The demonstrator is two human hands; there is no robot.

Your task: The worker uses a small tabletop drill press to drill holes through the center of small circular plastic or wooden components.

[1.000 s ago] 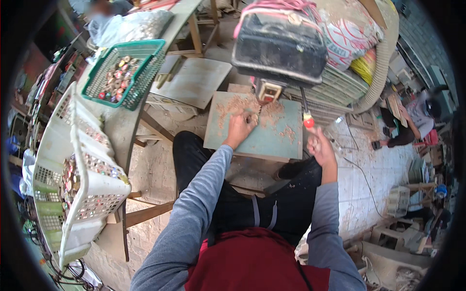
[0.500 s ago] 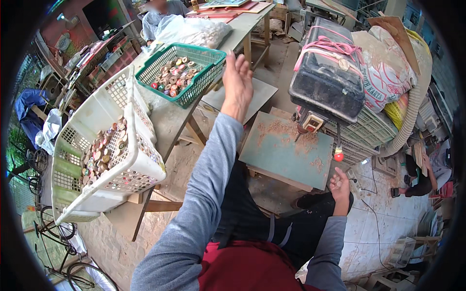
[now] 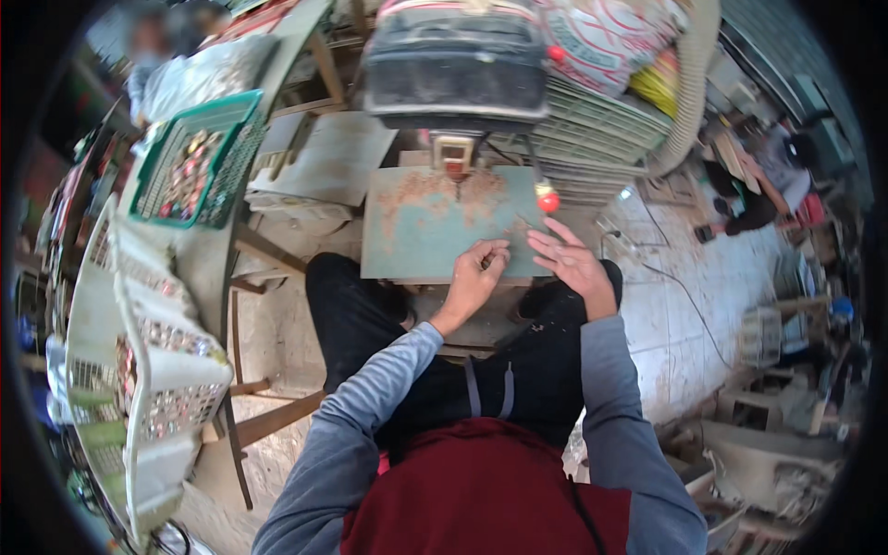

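Note:
My left hand (image 3: 476, 280) is just past the near edge of the green-grey work board (image 3: 407, 242), its fingers curled together. Whatever they may pinch is too small to make out. Beside it on the right, my right hand (image 3: 575, 264) has its fingers spread, below the red ball knob (image 3: 548, 202) of a lever. No piece shows clearly in that hand. Beyond the hands stands a drill press with a dark, dusty housing (image 3: 453, 79). Its drill bit (image 3: 458, 191) points down at the board, where brown wood shavings (image 3: 407, 199) lie scattered.
On a long table (image 3: 199, 268) at the left sit a green basket (image 3: 139, 205) of small round pieces and a tilted white crate (image 3: 171, 375) with more. A filled sack (image 3: 601, 42) and a ribbed hose (image 3: 692, 102) are behind right. Another person (image 3: 772, 180) crouches far right; a cable (image 3: 689, 301) crosses the floor.
My left hand has come from beside the green basket to the board's near edge, its fingers now curled. My right hand has moved up and inward beside it. The view has swung right.

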